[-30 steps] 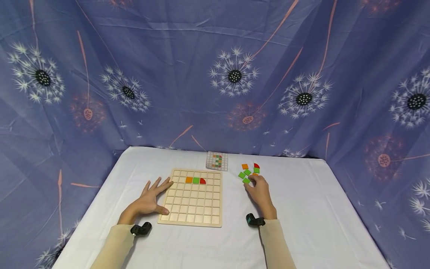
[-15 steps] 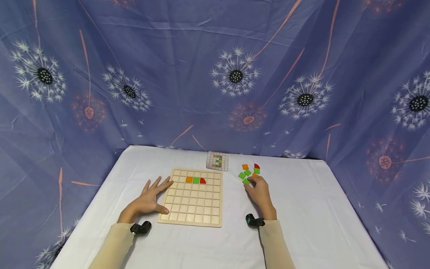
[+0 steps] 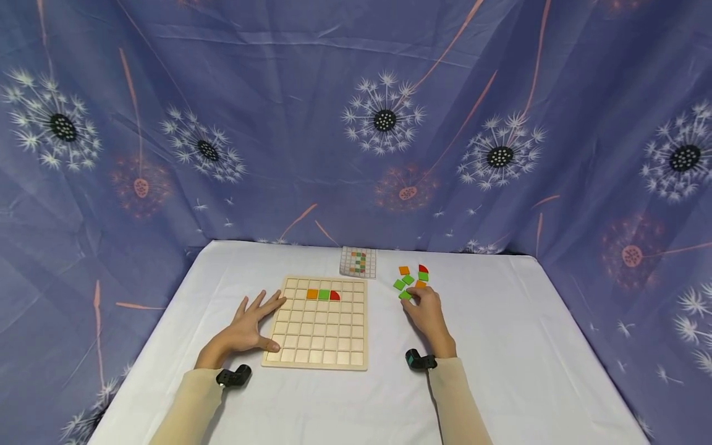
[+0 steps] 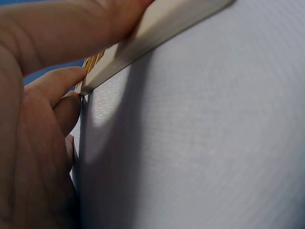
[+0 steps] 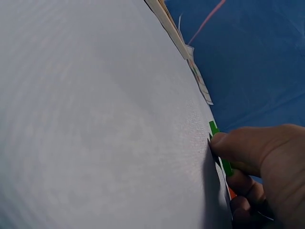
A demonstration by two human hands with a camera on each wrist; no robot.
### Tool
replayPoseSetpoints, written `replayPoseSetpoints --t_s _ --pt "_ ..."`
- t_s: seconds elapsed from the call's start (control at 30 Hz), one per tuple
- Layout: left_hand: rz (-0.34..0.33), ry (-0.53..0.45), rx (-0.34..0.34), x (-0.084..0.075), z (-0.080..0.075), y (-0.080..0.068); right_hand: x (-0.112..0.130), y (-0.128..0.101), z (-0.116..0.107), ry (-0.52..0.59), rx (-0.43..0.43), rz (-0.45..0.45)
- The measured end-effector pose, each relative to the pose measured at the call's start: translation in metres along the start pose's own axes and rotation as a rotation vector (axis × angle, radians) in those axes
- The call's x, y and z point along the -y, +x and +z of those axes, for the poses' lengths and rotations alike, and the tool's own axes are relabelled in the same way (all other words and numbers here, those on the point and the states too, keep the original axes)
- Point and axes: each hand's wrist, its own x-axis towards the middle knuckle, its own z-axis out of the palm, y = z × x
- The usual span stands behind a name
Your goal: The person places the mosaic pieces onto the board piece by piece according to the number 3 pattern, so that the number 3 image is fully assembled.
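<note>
My left hand lies at the left edge of a wooden grid board, its fingers spread and touching the frame; in the left wrist view, the thumb crosses the board's edge. An orange square tile, a green square tile and a red quarter-round tile sit side by side in one upper row. To the right of the board, my right hand pinches another green square tile at the near side of a loose group. The right wrist view shows its thumb against the green tile.
Several loose tiles lie beyond the right hand, among them an orange square, a green square and a red quarter-round. A pattern card lies behind the board. A blue dandelion-print curtain hangs at the back of the white table.
The head view has shifted slightly. My right thumb and index finger have drawn a little closer over the near green tile. The left hand stays in place on the board.
</note>
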Motion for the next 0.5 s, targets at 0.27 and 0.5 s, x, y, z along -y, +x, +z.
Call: replayPoseSetpoints --t_s 0.27,0.5 --pt "0.028 0.001 -0.006 0.0018 -0.0014 -0.0003 0.0025 -0.0005 -0.0018 0.031 0.003 -0.04" --pt "0.03 0.004 -0.008 0.0021 -0.0002 0.0002 -0.0005 0.0 -0.001 -0.002 0.016 -0.055"
